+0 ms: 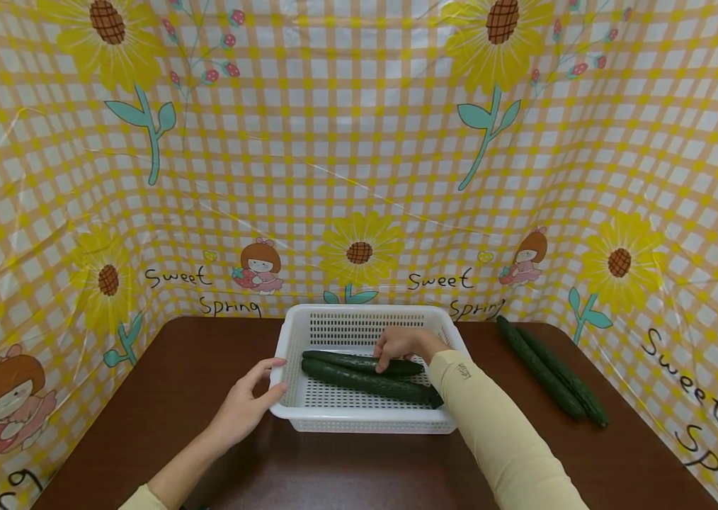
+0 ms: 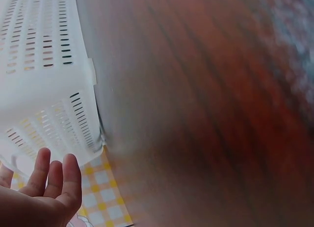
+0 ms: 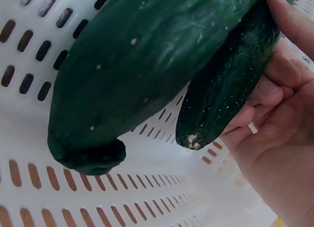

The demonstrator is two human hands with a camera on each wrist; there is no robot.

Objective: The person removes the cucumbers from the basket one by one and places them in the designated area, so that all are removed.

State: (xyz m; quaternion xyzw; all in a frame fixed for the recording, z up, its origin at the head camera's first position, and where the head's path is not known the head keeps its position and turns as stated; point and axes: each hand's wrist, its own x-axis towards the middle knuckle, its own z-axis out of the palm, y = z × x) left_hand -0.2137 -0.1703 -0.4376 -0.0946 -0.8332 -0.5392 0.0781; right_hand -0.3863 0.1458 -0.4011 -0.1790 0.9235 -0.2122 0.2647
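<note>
Dark brown worktop (image 1: pixel 333 471) up front, and in from five o'clock comes a pale yellow sleeve (image 1: pixel 505 425)! The left hand (image 1: pixel 246 409) is at the basket's eight-to-nine o'clock, fingers loose and spread, thumb and fingertips touching the rim. White slotted basket (image 1: pixel 372 416) now, and inside it the front cucumber (image 1: pixel 355 380), stretched roughly nine to three. Just beyond, almost parallel, lies the rear cucumber (image 1: pixel 336 359), and the right hand (image 1: pixel 402 343) has it, thumb and fingers pinching! Out at three o'clock from the basket, two more cucumbers (image 1: pixel 540 372) lie side by side on the worktop, slanting ten to four. Behind it all, twelve o'clock, checked sunflower cloth (image 1: pixel 359 163)!
</note>
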